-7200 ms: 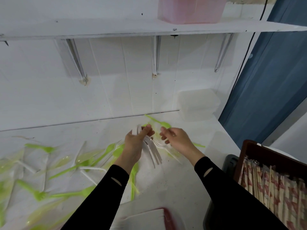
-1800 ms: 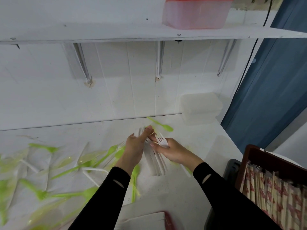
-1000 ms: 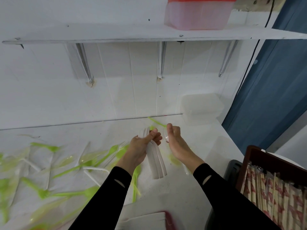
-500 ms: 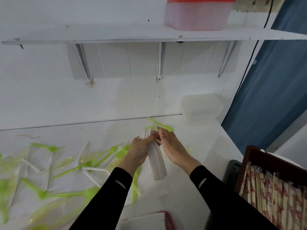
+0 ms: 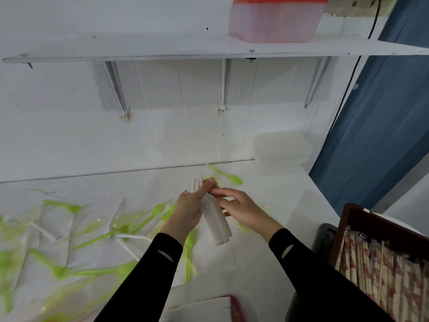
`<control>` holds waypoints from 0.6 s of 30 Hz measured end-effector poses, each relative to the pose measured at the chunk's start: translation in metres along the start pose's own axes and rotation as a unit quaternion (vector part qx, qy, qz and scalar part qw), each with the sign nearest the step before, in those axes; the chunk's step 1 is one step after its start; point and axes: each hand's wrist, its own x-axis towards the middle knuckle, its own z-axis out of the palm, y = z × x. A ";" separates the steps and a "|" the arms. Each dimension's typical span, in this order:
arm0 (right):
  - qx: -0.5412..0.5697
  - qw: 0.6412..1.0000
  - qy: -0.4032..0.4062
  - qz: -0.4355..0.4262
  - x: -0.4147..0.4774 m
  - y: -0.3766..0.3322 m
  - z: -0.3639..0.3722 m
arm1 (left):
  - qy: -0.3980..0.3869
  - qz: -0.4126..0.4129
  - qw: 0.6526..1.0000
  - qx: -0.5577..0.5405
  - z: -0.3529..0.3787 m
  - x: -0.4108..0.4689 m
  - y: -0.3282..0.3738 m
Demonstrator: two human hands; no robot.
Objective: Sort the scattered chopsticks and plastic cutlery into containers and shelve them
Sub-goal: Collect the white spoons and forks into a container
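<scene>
My left hand (image 5: 188,209) grips a bundle of white plastic forks (image 5: 217,223) above the white counter, tines pointing up and away, handles hanging toward me. My right hand (image 5: 241,206) lies against the bundle's right side, fingers stretched over the fork necks and touching my left thumb. Green plastic forks and spoons (image 5: 97,238) and a few white ones (image 5: 128,240) lie scattered over the counter's left half. A single green spoon (image 5: 228,177) lies just behind my hands.
A clear lidded tub (image 5: 281,151) stands at the counter's back right corner. A pink tub with red lid (image 5: 274,18) sits on the wall shelf (image 5: 139,48). A brown crate of wrapped chopsticks (image 5: 383,263) is at right. A white container (image 5: 204,309) lies nearest me.
My right hand added a white fork to the bundle, then flattened against its side. The bundle stays in my left hand, now a little more upright.
</scene>
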 end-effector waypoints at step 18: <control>0.048 0.992 -0.114 0.009 -0.004 0.000 0.000 | 0.068 0.006 0.996 -0.064 -0.003 0.012 -0.006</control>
